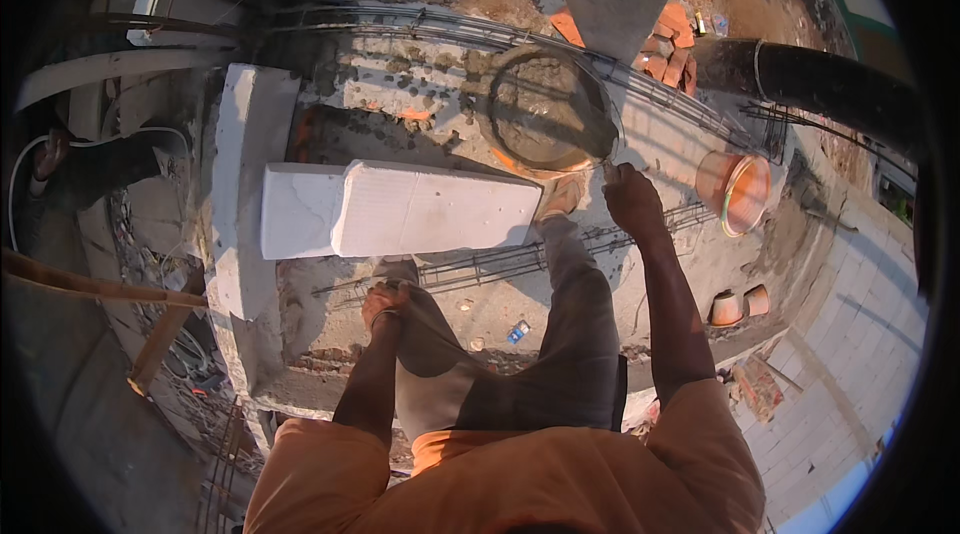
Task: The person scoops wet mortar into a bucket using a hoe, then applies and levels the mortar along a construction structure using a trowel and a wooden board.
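My right hand point(632, 202) is closed round the handle of a trowel point(598, 137), whose blade is in the grey mortar at the near right side of a round basin point(543, 168). My left hand point(388, 302) rests on my left knee, fingers laid over it and holding nothing. Just beyond that hand lie two white wall blocks, a longer one point(435, 211) and one partly behind its left end point(298, 209). Another long white block point(243, 184) runs away from me along the left edge.
Thin steel bars point(420, 24) run behind the basin, others point(480, 259) by my feet. An orange bucket point(745, 196) lies tipped at right, near two small pots point(728, 308). Red bricks point(668, 49) and a black pipe point(810, 79) are farther off. Another person's hand point(50, 156) shows far left.
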`<state>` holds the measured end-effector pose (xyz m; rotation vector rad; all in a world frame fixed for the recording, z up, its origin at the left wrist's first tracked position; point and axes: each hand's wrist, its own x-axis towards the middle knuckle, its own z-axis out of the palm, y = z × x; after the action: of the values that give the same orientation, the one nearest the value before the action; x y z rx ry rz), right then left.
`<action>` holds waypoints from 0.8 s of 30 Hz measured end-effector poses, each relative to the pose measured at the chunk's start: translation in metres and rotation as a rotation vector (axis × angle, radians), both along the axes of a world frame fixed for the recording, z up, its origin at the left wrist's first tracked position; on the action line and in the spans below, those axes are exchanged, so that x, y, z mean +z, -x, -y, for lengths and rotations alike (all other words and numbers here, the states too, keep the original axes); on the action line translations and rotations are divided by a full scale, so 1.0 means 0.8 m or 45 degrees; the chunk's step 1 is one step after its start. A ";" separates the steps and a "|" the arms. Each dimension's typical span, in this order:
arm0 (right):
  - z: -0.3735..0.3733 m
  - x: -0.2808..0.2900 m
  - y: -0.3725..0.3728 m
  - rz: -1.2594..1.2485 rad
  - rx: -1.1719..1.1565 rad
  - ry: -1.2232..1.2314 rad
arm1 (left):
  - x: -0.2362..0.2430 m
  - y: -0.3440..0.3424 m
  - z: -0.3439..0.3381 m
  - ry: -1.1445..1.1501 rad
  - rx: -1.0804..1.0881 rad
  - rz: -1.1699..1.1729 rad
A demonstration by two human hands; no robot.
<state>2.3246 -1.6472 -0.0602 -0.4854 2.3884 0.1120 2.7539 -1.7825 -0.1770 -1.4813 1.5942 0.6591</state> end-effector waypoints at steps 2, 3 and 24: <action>0.003 -0.020 0.013 -0.150 0.060 -0.044 | -0.002 -0.001 0.001 -0.033 0.028 -0.029; 0.010 -0.041 0.021 -0.159 0.167 0.008 | -0.002 -0.003 0.000 -0.036 0.030 -0.035; 0.012 -0.111 -0.005 0.991 -1.089 0.929 | -0.008 0.024 -0.031 -0.035 -0.029 -0.018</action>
<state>2.3286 -1.6569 -0.1493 0.2061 1.6027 -1.1346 2.7349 -1.7577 -0.1835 -1.4393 1.6044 0.6775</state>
